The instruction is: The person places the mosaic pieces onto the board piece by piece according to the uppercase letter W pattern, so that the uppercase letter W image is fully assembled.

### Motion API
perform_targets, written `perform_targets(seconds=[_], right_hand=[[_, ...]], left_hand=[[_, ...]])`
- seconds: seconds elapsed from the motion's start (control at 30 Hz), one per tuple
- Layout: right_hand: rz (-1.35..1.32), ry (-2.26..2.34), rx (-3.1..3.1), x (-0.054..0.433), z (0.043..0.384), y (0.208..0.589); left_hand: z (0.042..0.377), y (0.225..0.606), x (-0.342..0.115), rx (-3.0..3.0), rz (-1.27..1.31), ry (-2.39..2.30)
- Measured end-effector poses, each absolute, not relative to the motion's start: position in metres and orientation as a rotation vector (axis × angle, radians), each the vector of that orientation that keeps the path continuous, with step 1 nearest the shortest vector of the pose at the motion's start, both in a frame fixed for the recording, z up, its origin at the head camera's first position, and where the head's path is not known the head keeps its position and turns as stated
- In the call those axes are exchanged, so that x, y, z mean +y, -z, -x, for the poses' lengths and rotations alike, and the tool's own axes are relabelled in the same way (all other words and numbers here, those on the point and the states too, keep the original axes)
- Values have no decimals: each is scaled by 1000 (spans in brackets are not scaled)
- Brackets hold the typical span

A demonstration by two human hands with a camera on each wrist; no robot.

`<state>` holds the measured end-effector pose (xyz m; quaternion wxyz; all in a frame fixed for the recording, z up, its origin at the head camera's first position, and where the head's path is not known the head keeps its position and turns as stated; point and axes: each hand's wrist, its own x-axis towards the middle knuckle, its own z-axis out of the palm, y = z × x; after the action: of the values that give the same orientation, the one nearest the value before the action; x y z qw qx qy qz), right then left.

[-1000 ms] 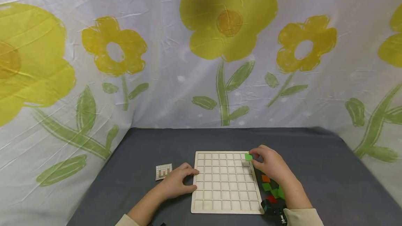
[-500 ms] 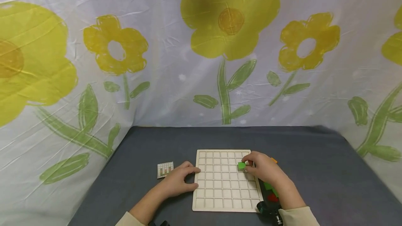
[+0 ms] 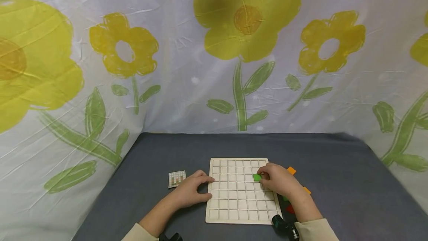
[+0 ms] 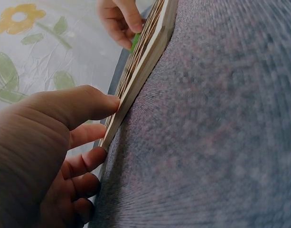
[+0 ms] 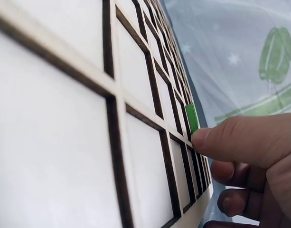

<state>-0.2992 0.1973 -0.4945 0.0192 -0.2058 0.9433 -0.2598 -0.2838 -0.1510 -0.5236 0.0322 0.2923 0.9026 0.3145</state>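
Observation:
A pale wooden board (image 3: pixel 230 196) with a grid of square recesses lies on the dark table. My right hand (image 3: pixel 280 178) pinches a green square tile (image 3: pixel 256 177) between thumb and fingers, over the board's right part. In the right wrist view, the green tile (image 5: pixel 192 118) stands slightly tilted at the recess walls, with the thumb (image 5: pixel 240 142) against its lower end. My left hand (image 3: pixel 190 192) touches the board's left edge with thumb and fingertips spread along it. Up close, the left thumb (image 4: pixel 83 105) rests right at the wooden rim (image 4: pixel 144 64).
A small card (image 3: pixel 176 179) with a printed coloured grid lies left of the board. Orange tiles (image 3: pixel 291 170) and a red tile (image 3: pixel 290 209) lie to the right, partly hidden by my right forearm. A flower-patterned cloth (image 3: pixel 187 96) hangs behind the table.
My right hand has carried the green tile from the board's top right corner inward and down to a recess further left. The left hand has stayed at the left edge.

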Motion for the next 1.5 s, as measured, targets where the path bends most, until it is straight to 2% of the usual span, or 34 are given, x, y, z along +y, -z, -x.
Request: perform_targets(seconds=[0.23,0.47,0.67,1.33,1.5], right_hand=[[680,765,2928,199,300,493],[558,797,2899,197,297,492],[579,825,2878,198,298,492],[590,906,2928,223,299,474],[513,979,2922,233,300,472]], left_hand=[[284,526,-152,2788,-909,-964],[283,525,-153,2768,-907,-965],[283,524,-153,2759,-893,-970],[286,529,-153,2749,-877,-965],[285,527,-154,2754,-870,-961]])
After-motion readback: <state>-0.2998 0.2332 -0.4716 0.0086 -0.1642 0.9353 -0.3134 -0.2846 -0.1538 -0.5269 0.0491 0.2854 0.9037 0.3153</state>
